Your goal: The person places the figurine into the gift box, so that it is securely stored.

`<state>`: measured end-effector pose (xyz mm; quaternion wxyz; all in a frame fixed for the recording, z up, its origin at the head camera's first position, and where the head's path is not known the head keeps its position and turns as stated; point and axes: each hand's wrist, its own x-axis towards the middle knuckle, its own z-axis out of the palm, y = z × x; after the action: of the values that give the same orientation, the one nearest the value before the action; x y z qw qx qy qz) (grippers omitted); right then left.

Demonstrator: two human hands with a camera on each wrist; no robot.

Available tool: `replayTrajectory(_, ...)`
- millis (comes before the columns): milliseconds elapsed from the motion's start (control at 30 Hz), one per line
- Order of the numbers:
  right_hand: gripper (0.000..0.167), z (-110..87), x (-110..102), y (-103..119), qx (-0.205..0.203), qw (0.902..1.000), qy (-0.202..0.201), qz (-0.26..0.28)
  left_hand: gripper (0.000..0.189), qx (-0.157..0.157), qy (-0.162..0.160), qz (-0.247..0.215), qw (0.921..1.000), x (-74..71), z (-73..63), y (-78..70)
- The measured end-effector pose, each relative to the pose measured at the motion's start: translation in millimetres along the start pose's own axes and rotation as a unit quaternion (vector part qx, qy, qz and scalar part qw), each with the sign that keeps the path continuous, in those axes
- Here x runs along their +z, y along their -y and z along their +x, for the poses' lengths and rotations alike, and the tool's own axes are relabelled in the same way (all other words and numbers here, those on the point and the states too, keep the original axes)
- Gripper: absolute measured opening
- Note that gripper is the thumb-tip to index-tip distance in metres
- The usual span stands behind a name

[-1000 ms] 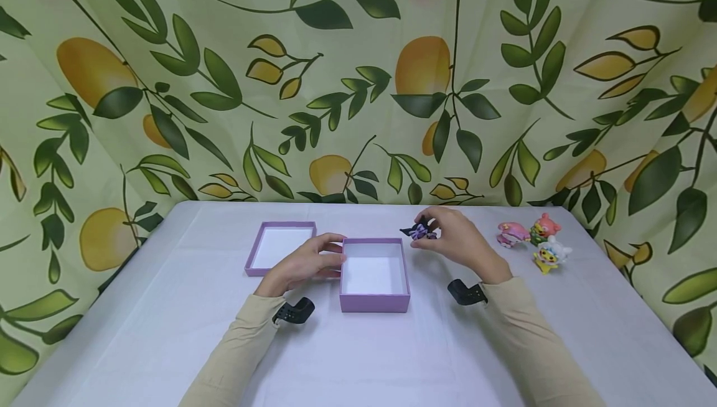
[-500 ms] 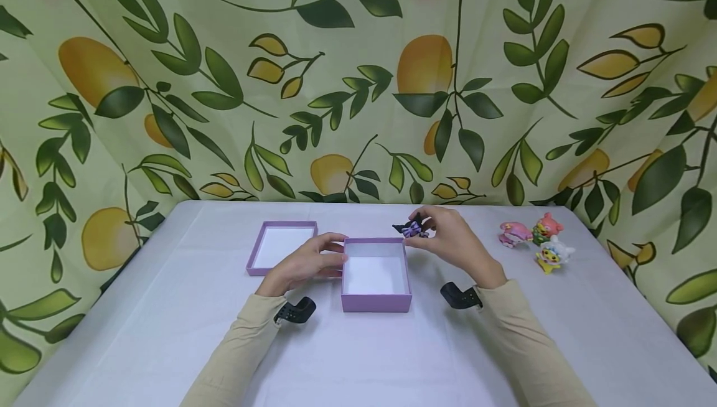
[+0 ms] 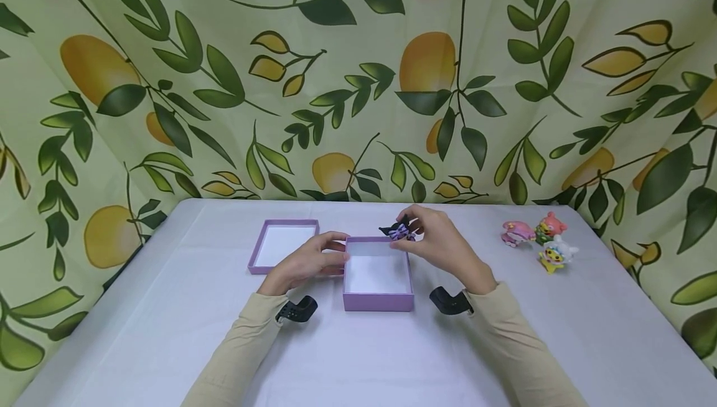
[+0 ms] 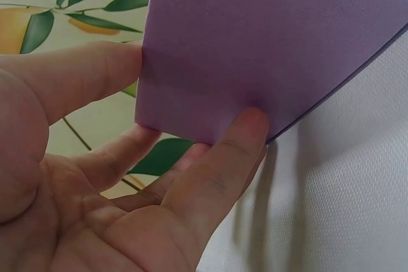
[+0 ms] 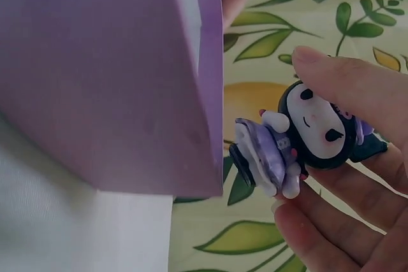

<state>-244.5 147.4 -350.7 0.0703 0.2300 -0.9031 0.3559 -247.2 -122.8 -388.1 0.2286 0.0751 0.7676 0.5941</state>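
Near the middle of the table stands an uncovered purple box with a white inside. My left hand grips it at the back left corner, the thumb on the left wall and a finger reaching round the corner. In the left wrist view, fingertips touch the purple wall. My right hand holds a small figurine above the box's back right corner. The figurine has a black hood, a white face and a purple dress. In the right wrist view it lies sideways between thumb and fingers.
A shallow purple lid lies with its white inside up, left of the box. At the right are a pink figurine, a pink-topped figurine and a white-and-yellow one. A leaf-patterned curtain hangs behind the table.
My right hand has moved left with the black-hooded figurine, from beside the box to over its back right corner. My left hand keeps its hold on the box.
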Motion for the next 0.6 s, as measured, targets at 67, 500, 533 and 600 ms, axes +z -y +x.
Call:
replayTrajectory(67, 0.041, 0.8, 2.5, 3.7, 0.002, 1.0000, 0.008, 0.005, 0.052, 0.000, 0.000, 0.002, 1.0000, 0.3, 0.2, -0.3)
replayTrajectory(500, 0.042, 1.8, 19.0, 7.8, -0.001, 0.9988, 0.042, 0.024, 0.052, -0.005, 0.000, 0.011, 0.9999, 0.3, 0.2, -1.2)
replayTrajectory(533, 0.042, 1.7, 19.9, 7.6, -0.002, 0.9988, 0.044, 0.023, 0.052, -0.005, 0.000, 0.011, 0.9999, 0.1, 0.1, -1.2)
replayTrajectory(600, 0.041, 1.5, 21.9, 7.1, -0.004, 0.9987, 0.045, 0.024, 0.052, -0.004, 0.001, 0.010, 0.9999, -0.3, -0.1, -1.4)
